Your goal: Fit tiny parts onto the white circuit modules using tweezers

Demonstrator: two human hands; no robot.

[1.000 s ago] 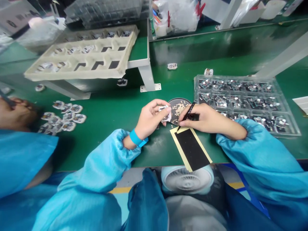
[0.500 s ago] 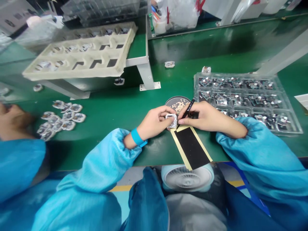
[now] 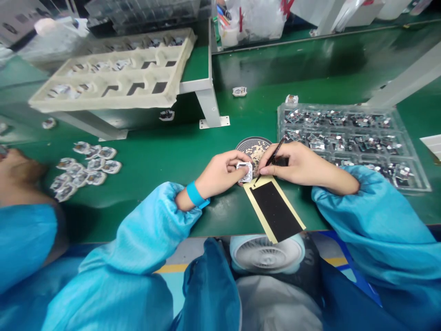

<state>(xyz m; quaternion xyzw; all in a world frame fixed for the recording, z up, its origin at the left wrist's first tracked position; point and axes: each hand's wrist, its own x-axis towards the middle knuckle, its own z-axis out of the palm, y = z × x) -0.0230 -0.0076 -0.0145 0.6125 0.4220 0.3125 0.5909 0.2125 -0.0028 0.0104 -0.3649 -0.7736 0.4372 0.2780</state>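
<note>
Between the thumb and fingers of my left hand [image 3: 223,174] is a small white plastic housing [image 3: 245,172], its framed side facing up. My right hand [image 3: 287,163] is closed on black tweezers [image 3: 275,151], slanted down and to the left. Their tip meets the upper edge of a yellowish backing sheet [image 3: 287,204] that carries a black adhesive panel [image 3: 277,207]; a tiny dark piece seems to be at the tip. Behind both hands sits a round dark dish [image 3: 253,141] strewn with small pale bits, partly hidden by my fingers.
A clear compartment tray [image 3: 351,108] of small electronic parts lies at the right. Several white housings [image 3: 86,170] are grouped at the left, near a co-worker's hand [image 3: 20,177]. A pale moulded tray [image 3: 113,103] rests on a raised shelf with a metal leg [image 3: 208,103].
The tweezers have shifted slightly, their tip now on the sheet's yellow top margin and their shaft tilted lower. My right hand moved a little right; the left still holds the housing.
</note>
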